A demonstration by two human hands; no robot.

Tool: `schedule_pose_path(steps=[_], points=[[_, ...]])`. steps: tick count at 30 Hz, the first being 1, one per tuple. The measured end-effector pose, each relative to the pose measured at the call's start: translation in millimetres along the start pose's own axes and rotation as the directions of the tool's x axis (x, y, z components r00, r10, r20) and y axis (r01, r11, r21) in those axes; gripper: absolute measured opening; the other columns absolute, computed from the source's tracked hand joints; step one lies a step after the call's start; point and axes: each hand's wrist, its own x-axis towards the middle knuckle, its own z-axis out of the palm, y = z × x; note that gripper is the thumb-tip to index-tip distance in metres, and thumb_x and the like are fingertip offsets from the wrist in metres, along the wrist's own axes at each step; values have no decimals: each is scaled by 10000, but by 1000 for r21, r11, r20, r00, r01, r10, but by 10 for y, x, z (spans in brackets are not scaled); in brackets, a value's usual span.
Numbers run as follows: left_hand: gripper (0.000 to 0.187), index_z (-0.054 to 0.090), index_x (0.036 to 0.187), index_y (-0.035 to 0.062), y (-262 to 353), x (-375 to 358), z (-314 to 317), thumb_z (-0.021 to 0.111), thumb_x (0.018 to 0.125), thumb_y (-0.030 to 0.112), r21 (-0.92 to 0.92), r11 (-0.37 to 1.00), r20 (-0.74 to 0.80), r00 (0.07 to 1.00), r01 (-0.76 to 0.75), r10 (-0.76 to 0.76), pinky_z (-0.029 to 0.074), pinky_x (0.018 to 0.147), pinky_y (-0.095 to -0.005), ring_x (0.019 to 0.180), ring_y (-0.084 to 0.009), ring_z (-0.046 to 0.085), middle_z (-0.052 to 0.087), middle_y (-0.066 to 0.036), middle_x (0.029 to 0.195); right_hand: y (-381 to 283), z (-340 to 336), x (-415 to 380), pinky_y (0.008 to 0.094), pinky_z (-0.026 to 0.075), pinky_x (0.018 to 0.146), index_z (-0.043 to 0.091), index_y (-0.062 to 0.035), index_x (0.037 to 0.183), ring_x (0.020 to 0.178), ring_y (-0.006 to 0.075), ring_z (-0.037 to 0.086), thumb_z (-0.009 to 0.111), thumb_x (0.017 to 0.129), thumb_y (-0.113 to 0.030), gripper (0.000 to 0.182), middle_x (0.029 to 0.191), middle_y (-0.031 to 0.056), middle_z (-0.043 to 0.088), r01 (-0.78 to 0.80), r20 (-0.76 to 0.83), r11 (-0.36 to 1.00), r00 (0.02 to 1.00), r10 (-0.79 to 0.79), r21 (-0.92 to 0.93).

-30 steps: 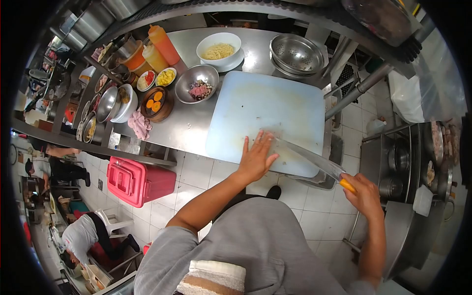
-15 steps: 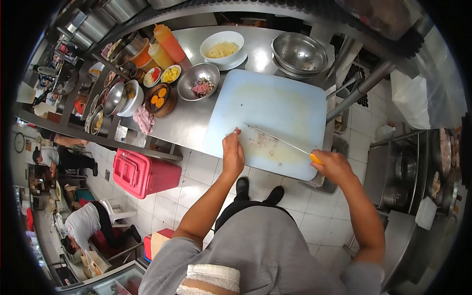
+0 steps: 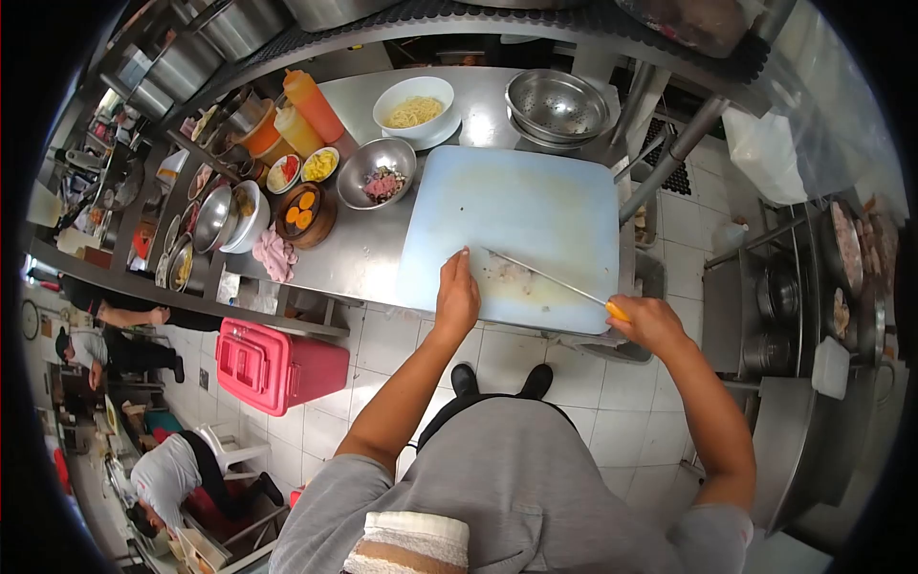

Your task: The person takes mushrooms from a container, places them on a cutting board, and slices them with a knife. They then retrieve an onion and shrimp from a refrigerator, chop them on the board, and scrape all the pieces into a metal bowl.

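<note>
My right hand (image 3: pixel 650 323) is closed around the orange handle of a knife (image 3: pixel 564 284). The blade slants up and left across the front part of a pale blue cutting board (image 3: pixel 516 191). Small chopped bits (image 3: pixel 509 275) lie scattered beside and under the blade, too small to name. My left hand (image 3: pixel 458 290) is over the board's front left area, fingers stretched forward and holding nothing I can see. Its fingertips are a little left of the blade's tip.
Left of the board stand a metal bowl of chopped pink food (image 3: pixel 377 174), a white bowl of noodles (image 3: pixel 413 100), and squeeze bottles (image 3: pixel 313 107). A metal colander (image 3: pixel 560 103) sits behind. A pink lidded bin (image 3: pixel 282 365) is on the floor. Other people (image 3: pixel 177 478) are at left.
The view has shifted slightly, so the board and bowls appear a little left and lower. Both hands keep nearly the same pose, with the knife still in my right hand.
</note>
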Motion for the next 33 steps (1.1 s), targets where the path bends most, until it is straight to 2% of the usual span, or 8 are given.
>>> schedule_pose_path(steps=[5,7,9,11,17,28,31,33], points=[[498,402,1330,-85,-61,53,-15,477,838,-89,-60,992,81,990,-114,119,401,1004,-395,1179,-394,455,471,-261,1284,-250,-29,-358,383,494,583,600,-76,984,640,298,629,698,831,-279,273,747,127,652,-70,-7,991,997,72,117],[501,403,1329,-84,-50,90,-16,481,835,-88,-97,985,113,981,-144,154,400,1006,-393,1187,-390,453,469,-259,1288,-422,27,-555,343,473,513,602,-39,975,524,226,597,679,861,-250,252,691,109,627,-447,189,819,895,405,360],[499,406,1326,-84,-20,108,29,483,833,-88,-159,973,137,973,-165,188,396,1013,-391,1200,-387,447,461,-254,1301,-566,242,-800,300,447,454,605,-16,973,459,146,547,626,905,-253,247,654,79,596,-508,185,738,858,479,444],[497,405,1324,-87,1,121,42,484,833,-87,-176,973,146,974,-147,174,395,1015,-388,1196,-385,450,455,-253,1309,-704,477,-1018,261,431,436,599,-34,976,452,109,511,543,954,-280,253,636,48,570,-627,295,420,725,622,656],[492,387,1332,-97,-31,159,129,481,849,-81,-171,968,112,973,-183,203,404,1005,-394,1174,-396,456,445,-263,1312,-1410,1006,-966,254,378,376,534,-63,962,402,100,453,441,994,-285,243,597,26,499,-583,369,77,605,705,809],[426,399,1307,-111,30,250,272,487,899,-29,-190,969,2,987,-158,161,422,983,-404,1158,-417,460,448,-289,1299,-2002,1095,-190,269,392,376,510,-49,917,393,110,474,443,991,-319,288,575,35,519,-643,399,197,655,642,740],[401,425,1294,-99,26,282,281,506,922,25,-209,974,-104,992,-91,70,413,993,-407,1179,-415,451,446,-280,1310,-2194,1160,-20,269,403,385,520,-40,915,400,109,477,448,991,-327,306,579,36,519,-640,432,238,703,565,731],[363,474,1268,-65,-37,354,229,521,936,73,-444,886,-54,984,131,-172,389,1017,-416,1186,-397,461,456,-250,1320,-2293,1203,78,269,406,389,537,-33,929,400,110,476,451,990,-316,302,574,37,513,-571,400,164,725,561,804]])
